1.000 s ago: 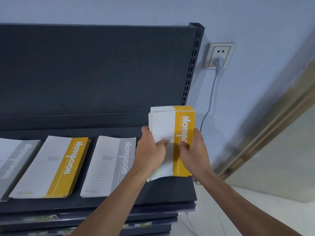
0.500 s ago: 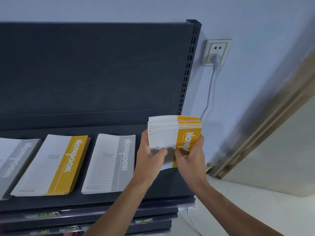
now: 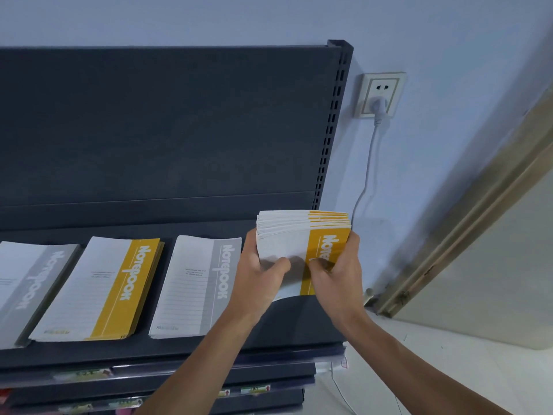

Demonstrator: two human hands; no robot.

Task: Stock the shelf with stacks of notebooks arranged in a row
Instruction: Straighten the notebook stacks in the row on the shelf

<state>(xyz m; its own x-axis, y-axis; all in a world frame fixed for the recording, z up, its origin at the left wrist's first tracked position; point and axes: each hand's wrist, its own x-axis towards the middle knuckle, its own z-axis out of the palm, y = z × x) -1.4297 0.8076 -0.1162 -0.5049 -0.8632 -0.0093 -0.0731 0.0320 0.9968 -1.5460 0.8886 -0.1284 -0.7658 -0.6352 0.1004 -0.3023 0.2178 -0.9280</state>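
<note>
two bare forearms rise from the bottom edge toward the right end of the dark shelf [image 3: 299, 324]. below its front lip, the lower shelves [image 3: 269, 369] show as stacked dark edges with small coloured labels, too blurred to read.

the left hand [image 3: 258, 274] grips the left side of the held stack [image 3: 287, 244] of notebooks, its thumb curled over the white part of the front cover; its fingers are hidden behind the stack. the right hand [image 3: 338, 274] clasps the right side, thumb pressed on the yellow band and fingers wrapped round the edge. both hands are closed firmly on the stack, thumbs near each other on the cover. the stack stands tilted over the shelf's right end with its top edges fanned slightly apart. whether its lower edge touches the shelf cannot be told.

just left of the hands, a grey-banded stack [image 3: 194, 286] lies flat on the shelf. beside it lies a yellow-banded stack [image 3: 98, 289], and then another grey stack [image 3: 27, 283], cut off by the left edge. the three lie in a row with narrow gaps between them, each cover printed "notebook".

behind the row stands the dark back panel [image 3: 164, 124], ending at a slotted upright post [image 3: 332, 124]. on the pale wall to the right is a white socket [image 3: 380, 94] with a plug [image 3: 378, 104] in it, and a cable [image 3: 366, 175] hangs down behind the held stack. further right a worn door frame [image 3: 463, 229] runs diagonally.
</note>
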